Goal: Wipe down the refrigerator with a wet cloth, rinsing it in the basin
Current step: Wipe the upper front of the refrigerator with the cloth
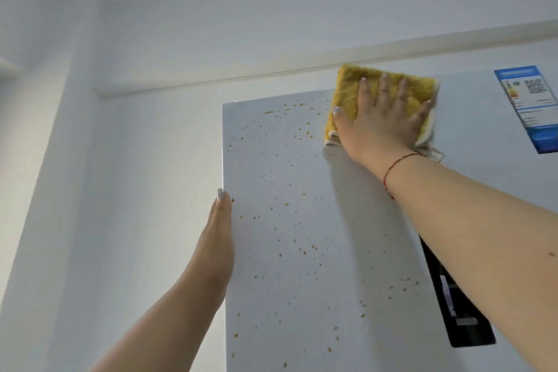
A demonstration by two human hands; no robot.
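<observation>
The yellow cloth (381,106) lies folded flat against the top of the white refrigerator door (302,220), just under its upper edge, with a white hem showing along the cloth's lower and right sides. My right hand (383,121) presses it there with straight, spread fingers, palm flat on the fabric, and a thin red string (395,169) circles that wrist. The door to the left of and below the cloth is spattered all over with small yellow-brown specks, while the strip directly beneath my right hand looks plain. My left hand (219,238) rests on the door's left edge, the thumb straight along that edge with its tip pointing up; the other fingers are hidden behind the door, so I cannot tell how they lie. To the right of the cloth, a blue and white energy label (531,109) is stuck on the neighbouring door, and lower down a black panel (453,305) shows partly behind my right forearm. White wall and ceiling fill the space above and to the left of the refrigerator.
</observation>
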